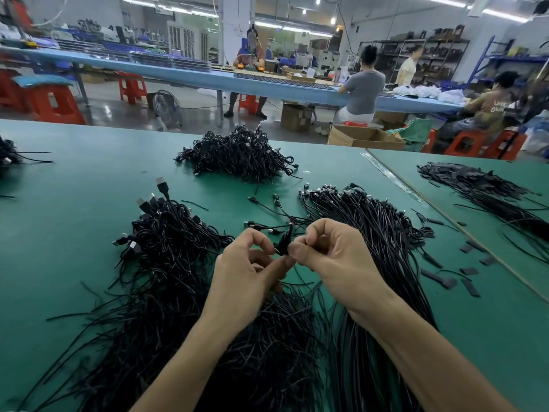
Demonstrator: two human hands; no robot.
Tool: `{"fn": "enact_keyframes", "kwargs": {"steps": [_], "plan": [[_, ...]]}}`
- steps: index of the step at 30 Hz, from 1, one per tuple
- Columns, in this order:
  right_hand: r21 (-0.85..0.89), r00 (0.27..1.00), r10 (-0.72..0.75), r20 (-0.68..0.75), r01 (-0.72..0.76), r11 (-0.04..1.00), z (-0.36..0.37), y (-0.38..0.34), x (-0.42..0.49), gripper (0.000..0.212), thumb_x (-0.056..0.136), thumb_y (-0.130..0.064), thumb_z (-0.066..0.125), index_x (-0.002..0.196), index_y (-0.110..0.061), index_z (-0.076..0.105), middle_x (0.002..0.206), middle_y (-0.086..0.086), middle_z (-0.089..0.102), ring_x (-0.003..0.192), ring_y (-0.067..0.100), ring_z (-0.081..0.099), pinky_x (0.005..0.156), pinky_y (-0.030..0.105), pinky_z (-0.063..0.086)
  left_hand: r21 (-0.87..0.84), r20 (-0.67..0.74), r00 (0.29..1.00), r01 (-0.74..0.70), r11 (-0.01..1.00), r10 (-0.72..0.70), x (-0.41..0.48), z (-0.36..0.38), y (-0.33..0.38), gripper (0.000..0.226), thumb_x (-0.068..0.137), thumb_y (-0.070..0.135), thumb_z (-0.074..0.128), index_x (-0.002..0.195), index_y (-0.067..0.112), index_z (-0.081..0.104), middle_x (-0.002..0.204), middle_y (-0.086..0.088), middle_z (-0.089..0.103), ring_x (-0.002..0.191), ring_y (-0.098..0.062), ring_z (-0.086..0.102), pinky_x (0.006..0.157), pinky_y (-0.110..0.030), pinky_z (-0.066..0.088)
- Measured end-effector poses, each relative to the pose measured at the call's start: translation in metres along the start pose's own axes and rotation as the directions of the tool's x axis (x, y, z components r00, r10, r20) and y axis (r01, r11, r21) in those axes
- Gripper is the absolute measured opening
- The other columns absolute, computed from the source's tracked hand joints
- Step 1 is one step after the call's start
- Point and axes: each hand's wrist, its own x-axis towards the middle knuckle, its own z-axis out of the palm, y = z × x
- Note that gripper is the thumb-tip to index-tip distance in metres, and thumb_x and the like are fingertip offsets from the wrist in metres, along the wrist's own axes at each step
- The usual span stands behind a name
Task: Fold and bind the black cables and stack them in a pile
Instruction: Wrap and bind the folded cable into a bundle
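Pinching one black cable (283,244) between two hands, just above the middle of a green bench (74,209). Held by the left hand (246,264), thumb and curled fingers closed on the lower end. Gripped by the right hand (334,257), thumb and forefinger tight on the same short bunch, other fingers curled in. Raised off the bench, with thin plug ends trailing out behind the knuckles.

Lying directly beneath both wrists: a wide tangle of loose cables (261,346), running down to the near border of the view. Touching that tangle on the left: a heap with flat plugs (166,239) pointing upward. Just beside the right hand: a long straight sheaf of cables (380,233), plug ends lined up toward the far side. Well beyond the hands, near the far edge of the bench: a rounded pile of bunched cables (240,156), ringed by bare green surface.

Open bench on the far left, up to a small dark heap (7,153) at the left border. On the right, scattered short black strips (469,272), then a diagonal seam (445,217) and a second green surface bearing a long heap of strips (490,194).

Past the far edge: floor, red stools (56,105), a cardboard box (362,136), seated people (364,90) at a blue bench (178,73).
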Motion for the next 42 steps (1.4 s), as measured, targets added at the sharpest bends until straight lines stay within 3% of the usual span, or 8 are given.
{"fn": "enact_keyframes", "kwargs": {"steps": [6, 13, 18, 23, 31, 34, 38, 42], "plan": [[0.052, 0.998, 0.046, 0.031, -0.048, 0.997, 0.002, 0.001, -0.003, 0.035, 0.082, 0.010, 0.071, 0.068, -0.018, 0.056, 0.071, 0.001, 0.066, 0.067, 0.007, 0.062, 0.067, 0.017, 0.052, -0.254, -0.020, 0.995, 0.092, 0.963, -0.101, 0.002, -0.002, 0.007, 0.018, 0.097, -0.005, 0.053, 0.087, 0.010, 0.056, 0.074, -0.004, 0.073, 0.070, -0.018, 0.071, 0.060, -0.026, 0.054], [0.109, 0.995, 0.101, 0.021, -0.103, 0.989, -0.003, 0.007, -0.005, 0.032, 0.084, 0.006, 0.071, 0.072, -0.014, 0.048, 0.067, 0.000, 0.061, 0.061, 0.007, 0.054, 0.061, 0.017, 0.049, -0.386, -0.042, 0.999, 0.002, 0.923, -0.020, -0.001, 0.002, 0.009, 0.020, 0.096, 0.034, 0.055, 0.078, 0.026, 0.060, 0.093, -0.006, 0.075, 0.088, -0.022, 0.066, 0.072, -0.033, 0.047], [0.048, 0.999, 0.039, -0.034, -0.038, 0.998, -0.008, 0.007, -0.001, 0.033, 0.084, 0.006, 0.071, 0.073, -0.011, 0.046, 0.063, -0.006, 0.064, 0.062, 0.002, 0.061, 0.061, 0.016, 0.050, -0.145, -0.003, 0.993, -0.115, 0.983, 0.115, 0.000, 0.003, 0.002, 0.034, 0.070, 0.036, 0.085, 0.085, 0.025, 0.057, 0.083, 0.008, 0.072, 0.072, -0.010, 0.061, 0.066, -0.022, 0.050], [-0.069, 0.996, -0.074, -0.045, 0.070, 0.995, -0.007, 0.009, 0.002, 0.038, 0.086, 0.008, 0.069, 0.071, -0.015, 0.044, 0.068, -0.002, 0.066, 0.061, 0.012, 0.064, 0.066, 0.021, 0.052, 0.061, 0.036, 0.999, 0.011, 0.998, -0.014, 0.000, 0.004, -0.004, 0.041, 0.069, 0.058, 0.081, 0.083, 0.036, 0.049, 0.059, 0.008, 0.056, 0.047, -0.011, 0.044, 0.046, -0.024, 0.038], [-0.074, 0.998, -0.045, -0.054, 0.041, 0.996, 0.001, 0.018, 0.000, 0.045, 0.083, 0.007, 0.072, 0.065, -0.026, 0.048, 0.069, -0.005, 0.068, 0.063, 0.007, 0.062, 0.063, 0.018, 0.050, -0.302, 0.151, 0.955, 0.291, 0.908, -0.256, 0.003, -0.001, 0.001, 0.020, 0.094, 0.000, 0.062, 0.111, 0.010, 0.060, 0.085, -0.017, 0.076, 0.072, -0.024, 0.074, 0.061, -0.027, 0.057], [-0.026, 1.000, -0.011, -0.022, 0.010, 1.000, 0.005, 0.022, -0.002, 0.038, 0.085, 0.010, 0.069, 0.070, -0.015, 0.045, 0.067, -0.005, 0.068, 0.063, 0.004, 0.065, 0.064, 0.016, 0.051, -0.405, 0.096, 0.956, 0.293, 0.866, -0.278, 0.006, -0.003, 0.000, 0.020, 0.097, 0.007, 0.052, 0.097, 0.010, 0.071, 0.085, -0.013, 0.074, 0.073, -0.023, 0.072, 0.063, -0.029, 0.058], [0.058, 0.998, 0.057, -0.016, -0.056, 0.997, 0.007, 0.029, -0.004, 0.034, 0.085, 0.008, 0.070, 0.075, -0.013, 0.046, 0.070, 0.000, 0.068, 0.068, 0.007, 0.066, 0.066, 0.017, 0.052, -0.297, 0.064, 0.986, 0.165, 0.941, -0.153, 0.007, -0.007, -0.006, 0.017, 0.076, 0.031, 0.076, 0.090, 0.022, 0.076, 0.086, -0.011, 0.076, 0.077, -0.022, 0.073, 0.066, -0.026, 0.058], [0.045, 0.981, 0.194, 0.024, -0.195, 0.980, -0.001, 0.039, 0.000, 0.025, 0.085, -0.008, 0.075, 0.094, -0.012, 0.052, 0.078, 0.007, 0.075, 0.065, 0.007, 0.066, 0.060, 0.015, 0.048, -0.137, 0.028, 0.998, 0.056, 0.989, -0.052, 0.011, -0.015, -0.013, 0.026, 0.082, 0.004, 0.077, 0.096, 0.025, 0.076, 0.092, -0.006, 0.078, 0.090, -0.022, 0.074, 0.081, -0.026, 0.059]]}}
